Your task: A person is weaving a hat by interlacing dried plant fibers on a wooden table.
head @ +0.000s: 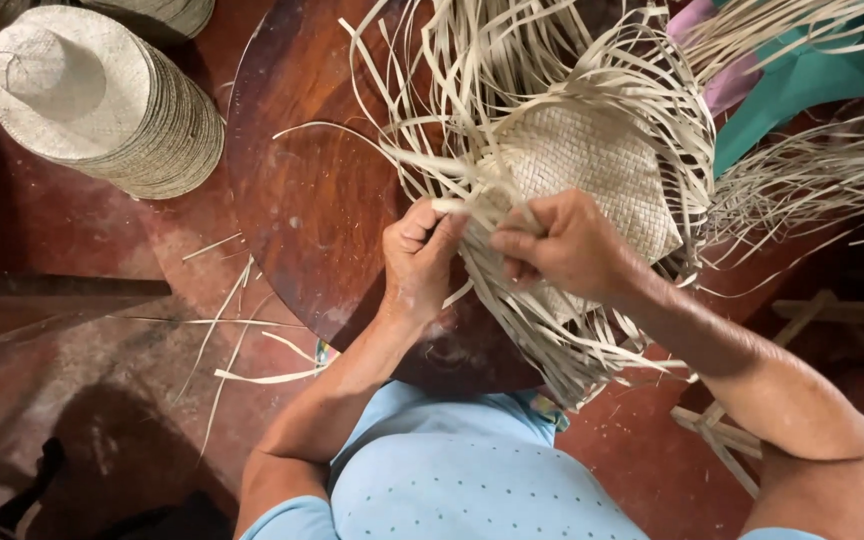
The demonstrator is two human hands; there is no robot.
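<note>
Both hands work at the near edge of the woven straw panel (592, 165) on the round wooden table (302, 200): left hand (417, 255) pinches one strip, right hand (562, 245) grips neighbouring strips. Interlacing is under way; next crossing needs tension held.

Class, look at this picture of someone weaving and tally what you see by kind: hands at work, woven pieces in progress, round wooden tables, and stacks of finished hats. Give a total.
Hands at work: 2, the left hand and the right hand, both gripping straw strips
Woven piece in progress: 1
Round wooden table: 1
Stack of finished hats: 1 in full view
Total: 5
</note>
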